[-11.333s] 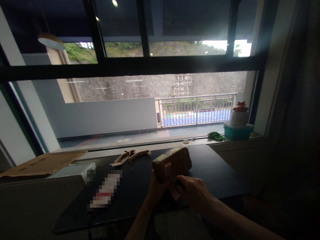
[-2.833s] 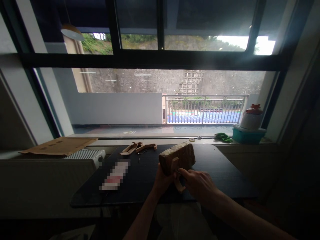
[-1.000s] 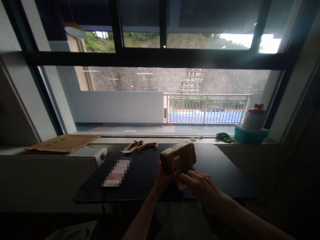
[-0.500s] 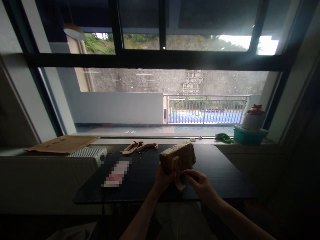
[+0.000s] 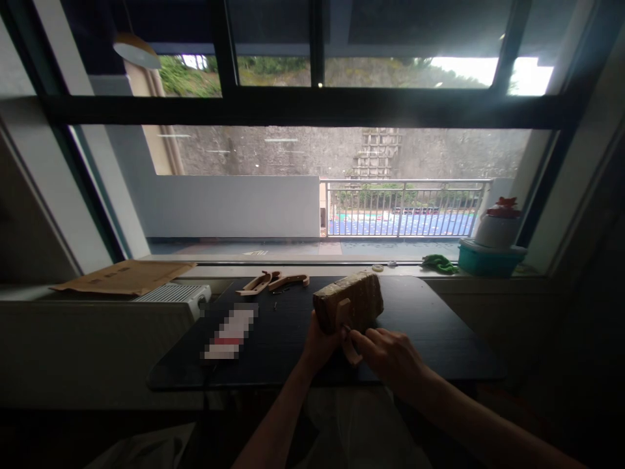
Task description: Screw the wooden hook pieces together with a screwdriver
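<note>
My left hand is closed around the lower left of a brown block that looks wrapped in tape. Its thumb presses a curved wooden piece against the block's near face. Pinched in my right hand is a small thin tool, mostly hidden by the fingers, its tip at the middle of the wooden piece. Farther back on the table lie more curved wooden pieces and a small screw-like part.
The dark table stands below a window. A blurred-out rectangle lies at its left. On the sill are a green cloth and a teal box with a white container on top. A brown envelope lies above the radiator.
My right hand has turned over and moved slightly left, nearer the wooden piece, so the thin tool shows less. My left hand keeps its hold; the view has tilted slightly.
</note>
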{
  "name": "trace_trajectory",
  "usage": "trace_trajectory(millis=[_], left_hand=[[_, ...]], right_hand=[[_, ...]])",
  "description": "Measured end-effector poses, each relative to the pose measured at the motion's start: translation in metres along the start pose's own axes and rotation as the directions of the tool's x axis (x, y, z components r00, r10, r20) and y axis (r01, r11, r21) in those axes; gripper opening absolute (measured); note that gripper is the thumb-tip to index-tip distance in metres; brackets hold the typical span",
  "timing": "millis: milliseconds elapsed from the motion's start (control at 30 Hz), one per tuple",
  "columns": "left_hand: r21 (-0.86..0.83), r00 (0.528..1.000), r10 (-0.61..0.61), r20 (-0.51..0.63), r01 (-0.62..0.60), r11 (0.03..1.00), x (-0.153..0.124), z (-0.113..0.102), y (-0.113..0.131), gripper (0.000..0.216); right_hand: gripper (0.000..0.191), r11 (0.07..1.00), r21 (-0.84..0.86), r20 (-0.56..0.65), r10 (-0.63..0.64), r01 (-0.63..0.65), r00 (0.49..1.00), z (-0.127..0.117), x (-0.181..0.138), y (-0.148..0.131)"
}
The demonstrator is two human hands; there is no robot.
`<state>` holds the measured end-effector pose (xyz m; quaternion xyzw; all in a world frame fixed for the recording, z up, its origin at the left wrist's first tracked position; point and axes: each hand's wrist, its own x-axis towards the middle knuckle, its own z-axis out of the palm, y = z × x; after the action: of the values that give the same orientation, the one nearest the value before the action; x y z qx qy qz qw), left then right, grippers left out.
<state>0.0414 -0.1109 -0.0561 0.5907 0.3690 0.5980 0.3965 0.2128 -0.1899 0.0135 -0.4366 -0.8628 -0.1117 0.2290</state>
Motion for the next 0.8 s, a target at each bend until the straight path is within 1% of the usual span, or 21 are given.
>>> trace_trajectory(millis=[33,100,133,167,233,300,367,400,433,467,500,533,567,633,700,800], left_hand=[[0.002,1.000,-0.001,0.001,0.001,1.000,0.000,0.000,0.000,0.027],[0.007,1.000,-0.002,-0.002,0.002,1.000,0.000,0.001,0.000,0.028],[0.009,1.000,-0.002,-0.004,0.002,1.000,0.000,0.001,0.001,0.028],[0.011,1.000,0.000,-0.006,0.000,1.000,0.000,0.001,0.001,0.028],[0.011,1.000,0.004,-0.006,-0.003,1.000,-0.001,0.001,0.002,0.028],[0.010,1.000,0.009,-0.005,-0.009,1.000,-0.001,0.001,0.003,0.027],[0.005,1.000,0.013,0.001,-0.013,1.000,-0.002,0.001,0.002,0.027],[0.002,1.000,0.014,0.006,-0.014,1.000,-0.002,0.001,0.001,0.027],[-0.002,1.000,0.015,0.011,-0.015,1.000,-0.002,0.001,0.001,0.027],[-0.005,1.000,0.015,0.014,-0.015,1.000,-0.002,0.001,0.000,0.027],[-0.007,1.000,0.014,0.013,-0.014,1.000,-0.002,0.001,-0.001,0.027],[-0.008,1.000,0.012,0.010,-0.012,1.000,-0.001,0.001,-0.002,0.027],[-0.008,1.000,0.008,0.005,-0.008,1.000,-0.001,0.001,-0.003,0.027],[-0.008,1.000,-0.005,-0.003,0.005,1.000,0.000,0.000,-0.004,0.027],[-0.009,1.000,-0.017,-0.004,0.017,1.000,0.000,0.000,-0.004,0.027],[-0.013,1.000,-0.023,0.003,0.023,1.000,0.000,0.000,-0.002,0.028]], right_hand=[[0.030,0.983,0.140,-0.030,0.121,-0.116,0.992,0.005,-0.001,0.001],[0.028,0.868,0.382,-0.028,0.354,-0.317,0.935,0.014,-0.004,0.004],[0.029,0.808,0.452,-0.011,0.428,-0.378,0.904,0.017,-0.005,0.005],[0.032,0.772,0.484,0.006,0.468,-0.412,0.884,0.019,-0.005,0.006],[0.036,0.769,0.478,0.019,0.474,-0.425,0.880,0.017,-0.004,0.007],[0.033,0.773,0.468,0.037,0.466,-0.428,0.884,0.010,-0.001,0.008],[0.029,0.815,0.406,0.061,0.427,-0.413,0.902,-0.003,0.003,0.006],[0.032,0.847,0.355,0.073,0.398,-0.396,0.915,-0.010,0.005,0.004],[0.036,0.923,0.201,0.108,0.313,-0.329,0.944,-0.016,0.007,0.001],[0.036,0.964,0.058,0.144,0.251,-0.261,0.957,-0.021,0.009,-0.001],[0.037,0.980,-0.028,0.170,0.200,-0.198,0.965,-0.024,0.011,-0.004],[0.038,0.986,-0.074,0.191,0.162,-0.150,0.968,-0.026,0.012,-0.007],[0.037,0.988,-0.081,0.199,0.144,-0.130,0.969,-0.027,0.013,-0.009],[0.032,0.988,-0.031,0.192,0.154,-0.151,0.969,-0.024,0.013,-0.011],[0.027,0.975,0.027,0.171,0.215,-0.222,0.962,-0.018,0.012,-0.010],[0.028,0.921,0.137,0.137,0.347,-0.365,0.928,-0.006,0.009,-0.003]])
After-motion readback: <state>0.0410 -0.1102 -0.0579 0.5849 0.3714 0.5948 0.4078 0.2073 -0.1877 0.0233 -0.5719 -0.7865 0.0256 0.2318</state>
